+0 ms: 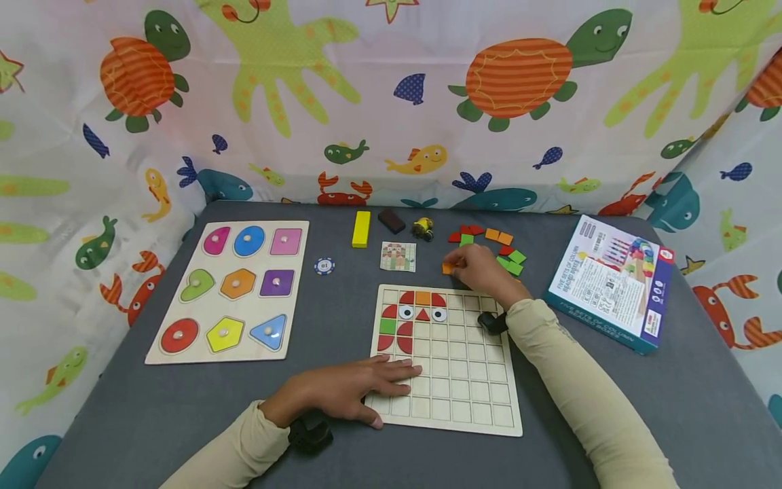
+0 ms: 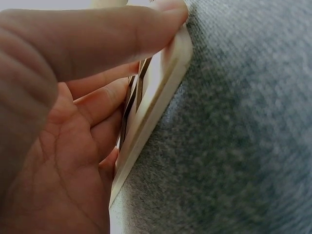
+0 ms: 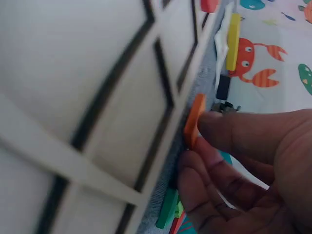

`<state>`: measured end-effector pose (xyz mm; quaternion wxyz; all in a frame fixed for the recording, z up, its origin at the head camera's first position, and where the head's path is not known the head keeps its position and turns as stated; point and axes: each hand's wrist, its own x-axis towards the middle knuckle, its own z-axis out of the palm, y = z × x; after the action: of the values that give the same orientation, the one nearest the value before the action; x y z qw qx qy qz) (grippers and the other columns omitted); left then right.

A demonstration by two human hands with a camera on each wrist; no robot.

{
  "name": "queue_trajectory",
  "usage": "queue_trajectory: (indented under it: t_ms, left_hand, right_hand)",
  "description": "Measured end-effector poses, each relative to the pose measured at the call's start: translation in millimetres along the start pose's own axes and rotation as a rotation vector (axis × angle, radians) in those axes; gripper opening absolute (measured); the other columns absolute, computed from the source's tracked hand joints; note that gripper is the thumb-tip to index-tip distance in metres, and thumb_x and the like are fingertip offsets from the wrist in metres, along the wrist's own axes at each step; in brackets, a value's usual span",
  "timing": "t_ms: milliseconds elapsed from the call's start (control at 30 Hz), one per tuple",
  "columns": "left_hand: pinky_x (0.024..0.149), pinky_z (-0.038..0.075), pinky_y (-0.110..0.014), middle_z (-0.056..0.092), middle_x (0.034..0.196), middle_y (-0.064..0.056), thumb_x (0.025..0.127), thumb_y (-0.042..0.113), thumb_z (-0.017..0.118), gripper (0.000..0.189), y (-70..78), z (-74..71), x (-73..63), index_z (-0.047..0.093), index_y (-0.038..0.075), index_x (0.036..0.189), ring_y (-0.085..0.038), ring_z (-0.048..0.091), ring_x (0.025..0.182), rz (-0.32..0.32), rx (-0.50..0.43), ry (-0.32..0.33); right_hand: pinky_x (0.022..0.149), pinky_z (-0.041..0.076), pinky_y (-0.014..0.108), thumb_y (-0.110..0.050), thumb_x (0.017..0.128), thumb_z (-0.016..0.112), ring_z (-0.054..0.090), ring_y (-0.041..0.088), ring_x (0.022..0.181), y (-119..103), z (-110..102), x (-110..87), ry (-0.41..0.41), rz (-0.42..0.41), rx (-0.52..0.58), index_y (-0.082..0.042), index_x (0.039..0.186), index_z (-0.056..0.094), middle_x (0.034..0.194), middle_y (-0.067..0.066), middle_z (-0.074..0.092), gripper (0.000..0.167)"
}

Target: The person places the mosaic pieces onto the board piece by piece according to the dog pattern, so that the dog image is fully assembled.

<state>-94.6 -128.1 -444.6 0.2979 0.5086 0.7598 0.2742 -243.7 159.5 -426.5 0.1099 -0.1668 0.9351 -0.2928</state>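
A wooden grid board lies on the cloth with red, green and orange tiles and two eye tiles set in its upper left cells. My left hand rests on its lower left part, fingers spread, thumb at the edge; in the left wrist view the thumb touches the board's rim. Beyond the board's far edge, my right hand pinches an orange square tile between thumb and fingers. Loose green tiles, red tiles and orange tiles lie just past that hand.
A small pattern card lies behind the board, near a yellow block, a dark block and a bee figure. Left stand a poker chip and a shape puzzle. A box lies at right.
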Motion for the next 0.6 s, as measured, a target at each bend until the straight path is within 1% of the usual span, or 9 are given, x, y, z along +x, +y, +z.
queue_trajectory:
  t_ms: [167,233,300,367,400,467,533,600]
  left_hand:
    - [0.117,0.011,-0.043,0.019,0.161,0.001,0.089,0.018,0.073,0.067,0.5,-0.7,0.0,0.042,0.009,0.147,-0.015,0.012,0.147,-0.002,0.006,0.000]
    - [0.117,0.010,-0.042,0.019,0.161,0.001,0.089,0.017,0.073,0.067,0.5,-0.9,0.1,0.042,0.009,0.147,-0.014,0.011,0.147,-0.007,0.001,0.002]
    - [0.117,0.009,-0.042,0.019,0.161,0.001,0.088,0.017,0.073,0.067,0.6,-1.2,0.2,0.042,0.008,0.147,-0.014,0.011,0.147,-0.009,-0.007,0.002]
    - [0.117,0.010,-0.042,0.019,0.161,0.001,0.088,0.017,0.073,0.067,0.6,-1.1,0.3,0.042,0.008,0.147,-0.014,0.011,0.147,-0.004,-0.004,0.004]
    - [0.117,0.010,-0.042,0.019,0.161,0.001,0.088,0.017,0.073,0.067,0.6,-1.0,0.2,0.042,0.008,0.147,-0.015,0.011,0.147,-0.002,-0.002,0.004]
    - [0.117,0.010,-0.042,0.019,0.160,0.001,0.088,0.018,0.073,0.067,0.8,-1.1,0.2,0.042,0.008,0.147,-0.015,0.012,0.147,0.003,0.002,0.004]
    - [0.117,0.011,-0.042,0.019,0.160,0.001,0.089,0.018,0.073,0.067,0.8,-1.0,-0.1,0.042,0.008,0.147,-0.015,0.012,0.147,0.006,0.007,0.003]
    - [0.117,0.011,-0.042,0.019,0.160,0.001,0.089,0.019,0.073,0.067,0.7,-1.0,-0.5,0.042,0.009,0.147,-0.015,0.012,0.147,0.005,0.008,0.001]
  right_hand:
    - [0.085,0.050,0.046,0.001,0.089,0.065,0.061,0.030,0.094,-1,2,4.6,-0.033,-0.034,-0.023,0.003,0.114,0.070,0.105,0.016,0.068,0.026]
    - [0.091,0.046,0.048,0.001,0.088,0.066,0.061,0.030,0.092,-3,2,5.6,-0.041,-0.043,-0.026,0.003,0.113,0.070,0.103,0.016,0.068,0.025]
    - [0.099,0.039,0.051,0.002,0.088,0.066,0.061,0.029,0.091,-4,2,5.7,-0.043,-0.039,-0.026,0.002,0.110,0.070,0.100,0.014,0.068,0.022]
    - [0.100,0.038,0.050,0.002,0.089,0.065,0.060,0.028,0.090,-5,2,4.2,-0.039,-0.026,-0.017,0.000,0.106,0.070,0.099,0.012,0.068,0.018]
    - [0.099,0.039,0.049,0.001,0.089,0.065,0.060,0.027,0.090,-6,2,2.9,-0.036,-0.020,-0.009,-0.001,0.104,0.070,0.098,0.011,0.067,0.016]
    - [0.091,0.045,0.045,-0.001,0.091,0.064,0.059,0.025,0.087,-8,1,-1.1,-0.031,-0.023,0.007,-0.003,0.101,0.070,0.095,0.009,0.067,0.012]
    - [0.079,0.051,0.040,-0.002,0.091,0.064,0.060,0.023,0.084,-12,-1,-6.4,-0.029,-0.051,0.022,-0.003,0.101,0.070,0.092,0.007,0.067,0.011]
    - [0.075,0.052,0.038,-0.004,0.091,0.066,0.061,0.021,0.081,-16,-2,-12.7,-0.034,-0.095,0.034,-0.003,0.101,0.070,0.090,0.006,0.067,0.010]
